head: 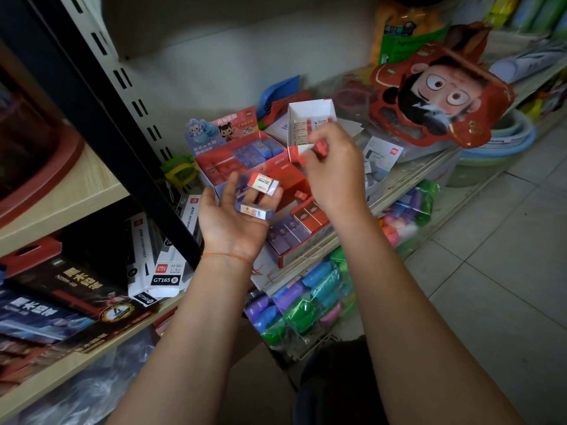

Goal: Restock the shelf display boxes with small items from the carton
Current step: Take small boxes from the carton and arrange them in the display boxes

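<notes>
My left hand [236,219] is palm up over the shelf with two small erasers on its fingers: a red-and-white one [263,184] and a blue-and-white one [256,212]. My right hand [333,167] is above and to the right, pinching a small red-wrapped eraser [321,147] at its fingertips. Just behind it stands a white display box [310,110] with rows of white erasers inside. A red display box [242,161] with a cartoon header card holds red and blue erasers to the left.
A flat red tray of boxed erasers [302,225] lies at the shelf front. A red cartoon-face package [435,93] leans at the right. Bags of coloured clay [313,299] fill the shelf below. Pencil boxes [159,259] sit on the left shelving behind a black upright [101,118].
</notes>
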The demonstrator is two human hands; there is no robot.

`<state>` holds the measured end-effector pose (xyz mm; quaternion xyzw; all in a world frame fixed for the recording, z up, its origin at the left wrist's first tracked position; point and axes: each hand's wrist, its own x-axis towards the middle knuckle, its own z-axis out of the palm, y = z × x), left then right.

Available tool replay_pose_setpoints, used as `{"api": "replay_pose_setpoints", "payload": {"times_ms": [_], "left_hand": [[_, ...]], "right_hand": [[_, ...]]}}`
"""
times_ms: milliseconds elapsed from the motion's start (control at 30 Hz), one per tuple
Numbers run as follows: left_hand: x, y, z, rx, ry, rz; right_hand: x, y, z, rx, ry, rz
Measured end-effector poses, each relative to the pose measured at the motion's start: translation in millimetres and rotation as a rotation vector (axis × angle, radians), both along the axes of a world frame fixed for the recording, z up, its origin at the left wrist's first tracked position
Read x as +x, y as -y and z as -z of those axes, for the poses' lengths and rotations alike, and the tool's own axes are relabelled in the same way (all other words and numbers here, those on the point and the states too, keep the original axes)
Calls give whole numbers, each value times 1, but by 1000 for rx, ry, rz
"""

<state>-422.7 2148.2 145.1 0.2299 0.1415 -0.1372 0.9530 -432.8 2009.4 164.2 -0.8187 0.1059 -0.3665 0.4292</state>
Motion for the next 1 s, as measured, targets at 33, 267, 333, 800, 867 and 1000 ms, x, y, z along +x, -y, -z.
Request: {"api": "replay_pose_setpoints", "payload": {"times_ms": [33, 267, 333, 800, 867, 1000], "left_hand": [[1, 0, 0, 5, 2, -6], [-1, 1, 7, 49, -3, 14], [-1, 1, 7, 62, 0, 15], [-3, 0, 5, 62, -14, 33], [-4, 1, 2, 37, -9, 34], [-5, 2, -3, 49, 20, 73]], "right_hand": [[1, 5, 8, 19, -70, -16], [7, 8, 34, -75, -253, -45], [8, 9, 33, -135, -237, -40], [0, 13, 15, 19, -198, -132], [-8, 9, 0, 96, -288, -322], [-20, -7, -14, -75, -672, -632]]}}
